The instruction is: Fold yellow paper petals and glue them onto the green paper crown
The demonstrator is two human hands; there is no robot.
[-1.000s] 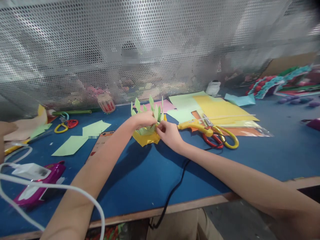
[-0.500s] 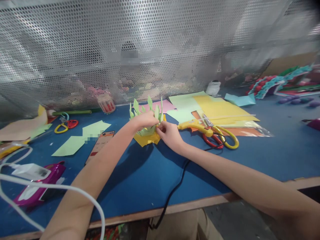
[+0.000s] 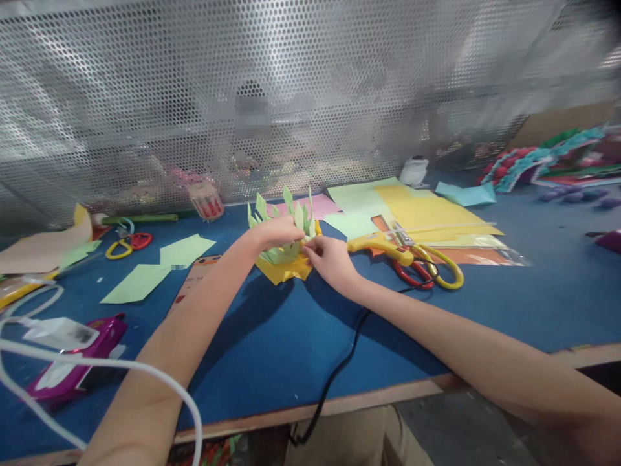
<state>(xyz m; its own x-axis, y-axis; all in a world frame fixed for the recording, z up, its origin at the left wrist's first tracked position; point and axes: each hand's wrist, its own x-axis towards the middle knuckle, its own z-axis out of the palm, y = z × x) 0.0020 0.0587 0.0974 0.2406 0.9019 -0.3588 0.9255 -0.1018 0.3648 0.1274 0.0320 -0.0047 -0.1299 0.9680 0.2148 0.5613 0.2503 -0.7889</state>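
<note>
In the middle of the blue table stands a paper craft (image 3: 284,268) with a yellow, pointed base and several pale green leaf-shaped strips rising from it. My left hand (image 3: 281,233) reaches over its front, fingers bent down onto the green and yellow paper near the right side. My right hand (image 3: 330,259) pinches at the craft's right edge, thumb and forefinger together on the yellow paper. The two hands' fingertips nearly meet there. Just right of my right hand lies a yellow glue gun (image 3: 381,246), its black cord (image 3: 347,356) running down over the table edge.
Red- and yellow-handled scissors (image 3: 444,268) lie beside the glue gun, near yellow and green paper sheets (image 3: 417,210). A phone (image 3: 196,278) and green paper pieces (image 3: 138,283) are on the left. A white cable (image 3: 121,362) loops across the left foreground; a perforated metal panel (image 3: 310,84) stands behind.
The paper craft has tilted or shifted slightly to the left, with my left hand moving along. My right hand stays nearly in place at its right edge.
</note>
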